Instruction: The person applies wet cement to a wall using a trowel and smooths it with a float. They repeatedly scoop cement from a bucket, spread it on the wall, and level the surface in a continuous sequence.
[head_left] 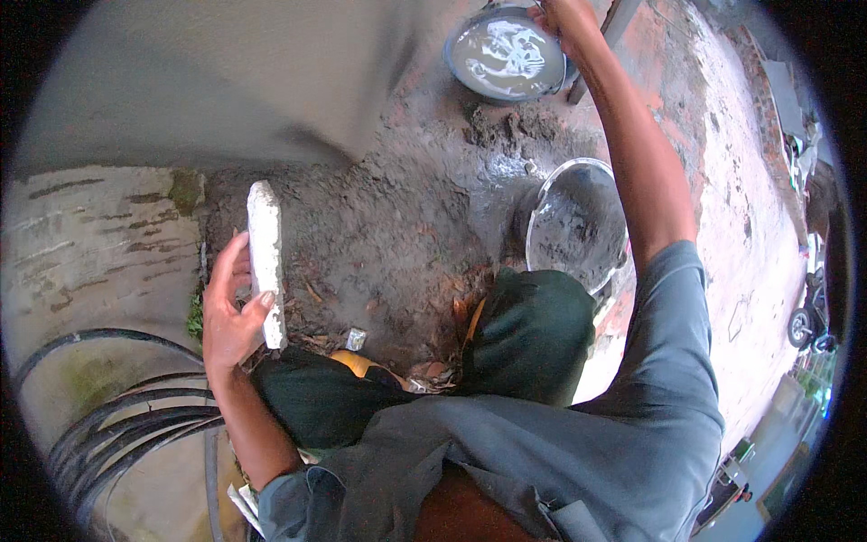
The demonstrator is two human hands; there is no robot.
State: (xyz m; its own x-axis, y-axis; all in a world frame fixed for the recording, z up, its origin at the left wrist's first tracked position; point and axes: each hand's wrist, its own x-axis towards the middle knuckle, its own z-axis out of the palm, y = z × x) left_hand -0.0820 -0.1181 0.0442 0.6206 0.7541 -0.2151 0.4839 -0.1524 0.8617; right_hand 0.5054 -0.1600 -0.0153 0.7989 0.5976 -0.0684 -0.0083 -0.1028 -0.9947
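Note:
My left hand (233,312) is closed around a white rough-edged block (265,262), long and narrow, held upright with the thumb on its near side; it may be foam. My right arm stretches far forward to a dark bucket (449,59) of murky water with pale reflections on its surface. At the right side of that bucket's rim is my right hand (567,20), its fingers curled. The picture's top edge cuts the hand off partly, and I cannot make out what is in it.
A second bucket (533,212) with wet grey mortar stands by my right knee. A smooth grey wall (226,81) rises at the far left. Black hoses (135,425) coil at lower left. Muddy ground (379,235) with debris lies between my knees and the wall.

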